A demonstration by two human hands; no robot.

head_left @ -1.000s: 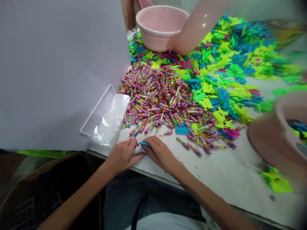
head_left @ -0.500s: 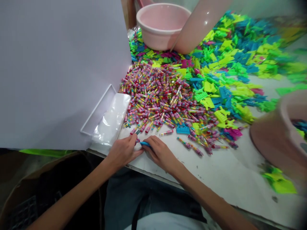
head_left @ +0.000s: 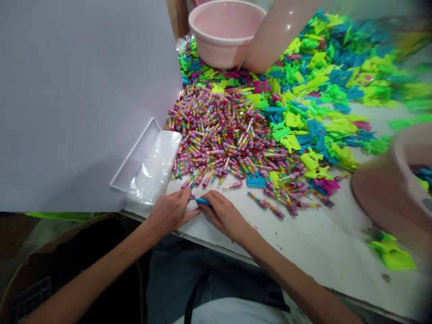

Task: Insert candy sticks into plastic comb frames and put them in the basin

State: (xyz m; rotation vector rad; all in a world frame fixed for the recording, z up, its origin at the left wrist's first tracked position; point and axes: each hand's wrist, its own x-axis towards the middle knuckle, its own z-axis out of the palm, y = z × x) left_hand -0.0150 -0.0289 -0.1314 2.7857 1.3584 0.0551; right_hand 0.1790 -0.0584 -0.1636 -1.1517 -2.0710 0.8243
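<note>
Close together at the table's front edge, my two hands meet fingertip to fingertip. My left hand is closed on a small wrapped candy roll, of which only a pink end shows between the fingers. A blue plastic piece is pinched in my right hand; its end points at the left hand, and most of it is hidden. Just beyond them spreads a heap of wrapped candy rolls with multicoloured contents. A blue comb-like plastic piece lies at the heap's near edge.
Clear plastic bags lie left of my hands beside a tall white panel. Green, yellow and blue plastic pieces cover the table's back right. A pink basin stands behind; another pink container is at right.
The view has shifted very slightly. Both hands keep their place and their hold, with hardly any visible movement of the fingers.
</note>
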